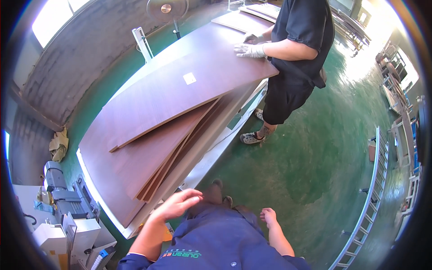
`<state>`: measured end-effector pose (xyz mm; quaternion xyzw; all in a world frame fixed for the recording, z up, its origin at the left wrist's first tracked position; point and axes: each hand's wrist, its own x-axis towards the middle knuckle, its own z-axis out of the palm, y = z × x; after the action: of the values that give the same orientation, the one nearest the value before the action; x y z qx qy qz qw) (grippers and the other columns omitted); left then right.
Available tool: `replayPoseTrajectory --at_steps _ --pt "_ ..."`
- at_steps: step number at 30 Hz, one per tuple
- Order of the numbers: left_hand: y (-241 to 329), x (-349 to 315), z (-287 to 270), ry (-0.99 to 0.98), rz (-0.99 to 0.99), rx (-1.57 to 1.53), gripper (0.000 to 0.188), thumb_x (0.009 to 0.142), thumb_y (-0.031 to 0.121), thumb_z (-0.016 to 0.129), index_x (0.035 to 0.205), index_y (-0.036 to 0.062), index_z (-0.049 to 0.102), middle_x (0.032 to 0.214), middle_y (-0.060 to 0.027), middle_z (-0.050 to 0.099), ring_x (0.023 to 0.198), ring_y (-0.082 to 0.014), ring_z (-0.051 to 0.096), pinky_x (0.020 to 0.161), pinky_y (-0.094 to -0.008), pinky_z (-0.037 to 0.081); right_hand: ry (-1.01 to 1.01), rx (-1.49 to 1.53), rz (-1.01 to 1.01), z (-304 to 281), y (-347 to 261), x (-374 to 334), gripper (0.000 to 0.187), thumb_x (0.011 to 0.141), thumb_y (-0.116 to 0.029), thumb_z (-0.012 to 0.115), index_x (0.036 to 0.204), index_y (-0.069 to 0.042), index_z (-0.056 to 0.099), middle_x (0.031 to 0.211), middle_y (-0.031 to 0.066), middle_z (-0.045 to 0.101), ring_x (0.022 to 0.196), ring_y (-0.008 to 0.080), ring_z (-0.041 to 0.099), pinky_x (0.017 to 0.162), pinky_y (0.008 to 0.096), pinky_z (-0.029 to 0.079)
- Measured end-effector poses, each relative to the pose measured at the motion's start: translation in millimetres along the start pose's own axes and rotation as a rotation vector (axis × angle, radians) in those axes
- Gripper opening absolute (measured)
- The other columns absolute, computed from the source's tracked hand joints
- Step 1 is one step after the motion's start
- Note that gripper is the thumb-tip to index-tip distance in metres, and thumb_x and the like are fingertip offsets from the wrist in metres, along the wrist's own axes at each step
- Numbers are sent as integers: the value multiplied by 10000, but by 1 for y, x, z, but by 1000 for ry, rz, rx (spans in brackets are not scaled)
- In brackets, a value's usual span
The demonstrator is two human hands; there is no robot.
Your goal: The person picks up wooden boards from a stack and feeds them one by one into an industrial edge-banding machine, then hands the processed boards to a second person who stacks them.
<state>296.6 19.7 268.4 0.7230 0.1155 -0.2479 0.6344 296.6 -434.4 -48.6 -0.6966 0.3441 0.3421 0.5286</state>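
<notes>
My left hand (177,204) is held out in front of me, fingers stretched and nothing in them. It is close to the near end of a stack of brown wood-look panels (153,157), seemingly apart from it. The panels are fanned at angles. On top lies a large panel (180,101) with a small white label (189,78). Lower down at my right side hangs my right hand (268,216), holding nothing, its fingers loosely bent and apart. Across the stack, a co-worker's white-gloved hands (250,48) rest on the top panel near its far right edge.
The co-worker (299,54), dressed in black, stands at the right of the pale work table (211,157). A fan (166,9) stands behind it. Grey and white machinery (67,202) is at the left. A metal ladder (369,207) lies along the right side of the green floor (310,162).
</notes>
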Motion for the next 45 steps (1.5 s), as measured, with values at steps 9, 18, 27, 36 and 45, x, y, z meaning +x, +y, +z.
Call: replayPoseTrajectory --at_steps 9,18,27,36,45 --pt "93 132 -122 531 491 16 203 973 94 564 1129 -8 643 1028 -71 679 976 -147 612 914 -296 479 42 -13 -55 -5 -34 35 158 888 -42 601 1040 -19 635 714 61 623 571 172 588 497 301 475" --pt "125 231 -183 865 344 829 392 922 219 636 1254 28 554 1357 -163 517 1281 -359 444 1101 -448 342 87 67 5 -18 -182 64 209 894 -73 597 1086 -8 647 868 132 696 737 229 674 623 365 555" --pt "136 247 -170 929 186 835 414 899 223 651 1264 45 571 1400 -151 481 1315 -351 409 1126 -460 303 -74 -139 -108 24 -354 101 241 924 -100 582 1149 -24 619 928 89 684 804 177 643 697 310 517" --pt "204 292 -54 107 492 115 294 921 154 633 1173 4 636 1080 -140 686 1032 -252 658 932 -373 502 -47 -173 -222 -72 -409 148 210 926 -93 594 1121 -23 631 929 70 673 765 151 635 659 287 514" --pt "247 471 209 -560 143 307 433 988 350 582 1251 6 593 1120 -151 685 1044 -250 659 922 -361 508 73 77 -270 -277 -312 191 235 896 -107 630 1112 -17 650 939 78 695 822 152 650 737 294 537"
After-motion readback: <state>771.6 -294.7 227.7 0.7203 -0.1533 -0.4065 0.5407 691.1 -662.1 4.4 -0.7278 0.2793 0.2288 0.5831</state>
